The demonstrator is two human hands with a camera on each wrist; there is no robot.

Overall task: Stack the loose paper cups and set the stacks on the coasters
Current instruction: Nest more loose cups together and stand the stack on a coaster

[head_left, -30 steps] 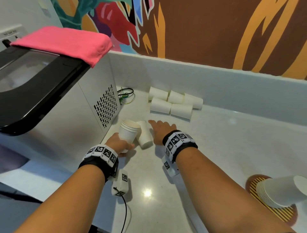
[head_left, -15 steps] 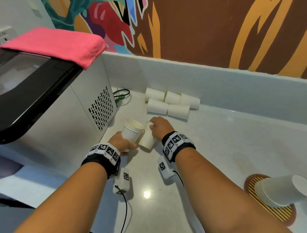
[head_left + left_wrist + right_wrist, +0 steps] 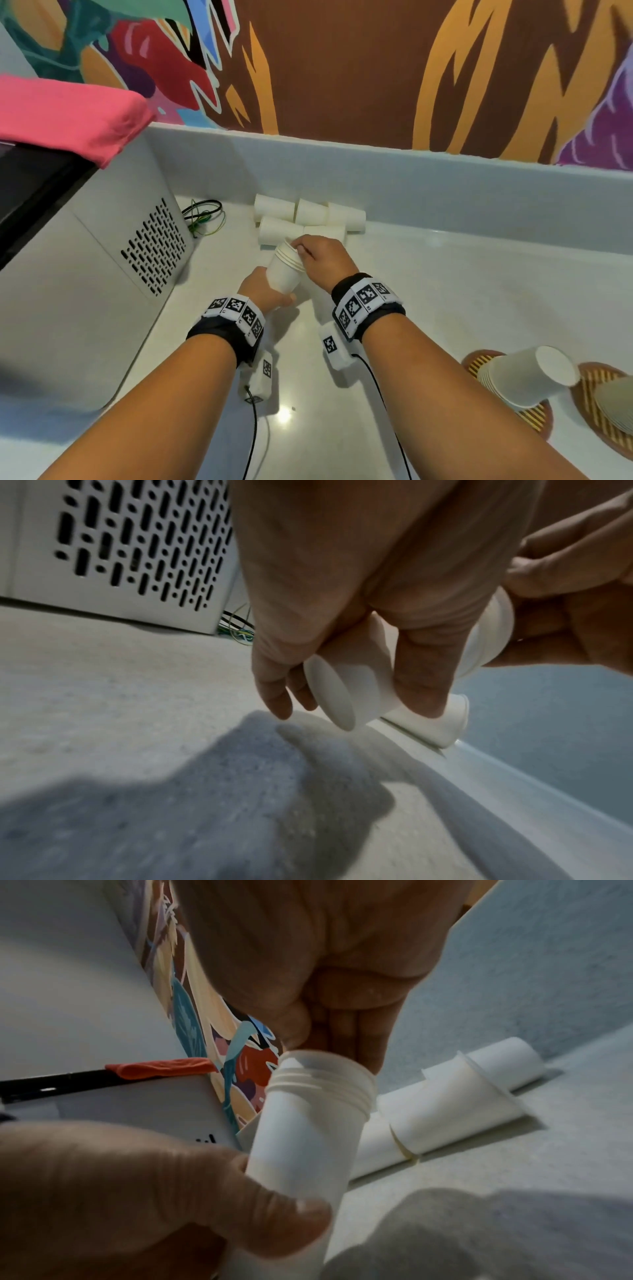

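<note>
Right hand (image 3: 320, 262): fingertips and thumb pinch the top rim of the stack of cups (image 3: 284, 270), seating a cup into it. Left hand (image 3: 265, 291): fingers curled round the lower wall of the same stack, which is held tilted, mouth up and away, above the counter (image 3: 445, 308).

Loose cups (image 3: 310, 219): five, on their sides, bunched against the back ledge just beyond the hands, not yet stacked.

Coasters (image 3: 534, 416): two, striped, at the near right, well apart from the hands; each carries a finished stack (image 3: 529, 378), the second cut by the frame edge.

White appliance (image 3: 102, 274): at the left, vented side, pink cloth (image 3: 65, 116) on top, wires behind.

Handling, as a judgement: thin paper, very light, easily crushed; the rolled rim and base are the stiff parts, so hold there or cradle the wall loosely. Nested cups may jam or slip apart.

Views: the head view alone shows the coasters; the right wrist view shows four or so nested rims (image 3: 322, 1088); the left wrist view shows the stack's recessed base (image 3: 337, 693)
</note>
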